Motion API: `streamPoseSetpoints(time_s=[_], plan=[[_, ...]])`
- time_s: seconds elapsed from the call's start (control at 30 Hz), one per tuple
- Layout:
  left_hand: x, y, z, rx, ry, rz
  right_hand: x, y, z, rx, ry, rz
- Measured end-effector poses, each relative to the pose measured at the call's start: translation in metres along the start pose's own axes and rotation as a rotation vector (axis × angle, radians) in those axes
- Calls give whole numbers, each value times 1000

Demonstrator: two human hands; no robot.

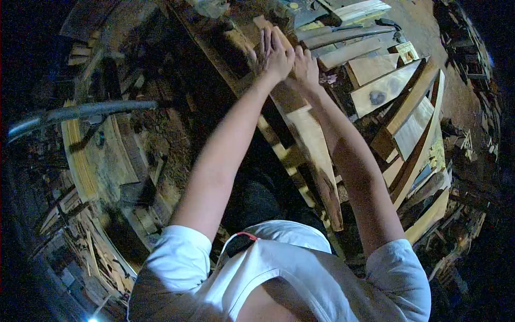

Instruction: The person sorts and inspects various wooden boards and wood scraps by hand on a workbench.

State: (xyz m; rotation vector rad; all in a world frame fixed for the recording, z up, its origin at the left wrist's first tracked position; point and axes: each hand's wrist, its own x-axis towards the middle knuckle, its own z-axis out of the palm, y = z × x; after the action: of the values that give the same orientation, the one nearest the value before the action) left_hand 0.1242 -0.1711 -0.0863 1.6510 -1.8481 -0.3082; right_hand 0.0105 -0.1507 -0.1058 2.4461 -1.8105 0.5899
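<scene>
Both arms reach forward to a long wooden board [313, 137] that slants from the upper middle down toward my body. My left hand [274, 58] is closed on its far part, with some fingers pointing forward along the wood. Right beside it, my right hand [306, 68] has its fingers curled over the board's right side. The board's far tip [261, 22] shows just beyond my left fingers. Its near end is pale and narrows beside my right forearm. The undersides of both hands are hidden.
Cut boards [386, 88] lie fanned out on the right, with dark tools [387, 22] above them. A curved metal pipe [102, 109] crosses the left side. Stacked planks [79, 155] and wood scraps [99, 257] lie at the left.
</scene>
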Motion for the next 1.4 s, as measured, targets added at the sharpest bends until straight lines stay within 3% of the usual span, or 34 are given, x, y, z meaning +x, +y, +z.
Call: streamPoseSetpoints(time_s=[0.03, 0.07, 0.1, 0.13, 0.17, 0.2, 0.23, 0.3, 0.4, 0.43, 0.5, 0.57, 0.63, 0.7, 0.8, 0.87, 0.9, 0.93, 1.0, 1.17, 1.23, 1.3, 1.4], plan=[[-9, -9, 12, 14, 63, 60, -6, -1, -3, -65, -16, -14], [-20, 10, -1, 80, -8, 29, -22, 5, -2, -56, 31, -39], [-45, 34, -18, 143, -78, -5, -42, 2, -24, -6, -61, -5], [-69, 50, -26, 172, -125, 10, -75, 7, -25, -42, 93, -58], [-92, 66, -33, 201, -172, 27, -108, 11, -30, 115, -48, 22], [-119, 81, -38, 207, -204, 67, -134, -3, -66, 7, -178, 112], [-145, 96, -43, 211, -236, 106, -170, 2, -68, -96, -216, 73], [-196, 128, -62, 277, -440, 144, -206, -14, -142, -77, -516, 143], [-251, 162, -84, 196, -614, 202, -289, -1, -168, -7, -321, 99], [-262, 168, -85, 164, -640, 216, -291, -4, -182, -9, -323, 116], [-261, 171, -88, 141, -662, 202, -283, -6, -205, 95, -628, 202], [-253, 165, -86, 160, -663, 194, -285, -1, -181, 60, -604, 186], [-222, 148, -82, 201, -594, 185, -255, 3, -154, -111, -430, 68], [-177, 121, -74, 302, -516, 162, -183, -10, -145, -89, -380, 83], [-101, 61, -48, 339, -257, 153, -113, 1, -44, -125, -164, 30], [-50, 29, -36, 238, -180, 55, -46, -5, -26, -148, -108, 18], [-28, 16, -34, 223, -211, -4, -27, -2, -7, -32, 45, -11], [-10, 4, -34, 200, -226, -2, -4, -9, -13, -20, -122, 64], [-1, 1, -40, 176, -233, 8, 3, -12, -16, -15, -101, 47], [-58, 29, -44, 276, -330, 14, -64, -12, -39, -61, 7, 3], [-115, 50, -49, 366, -309, 171, -117, -16, -76, 2, -222, 62], [-168, 86, -64, 228, -359, 206, -164, -19, -134, 93, -405, 115], [-237, 124, -80, 196, -506, 256, -253, -8, -169, 77, -429, 92]])
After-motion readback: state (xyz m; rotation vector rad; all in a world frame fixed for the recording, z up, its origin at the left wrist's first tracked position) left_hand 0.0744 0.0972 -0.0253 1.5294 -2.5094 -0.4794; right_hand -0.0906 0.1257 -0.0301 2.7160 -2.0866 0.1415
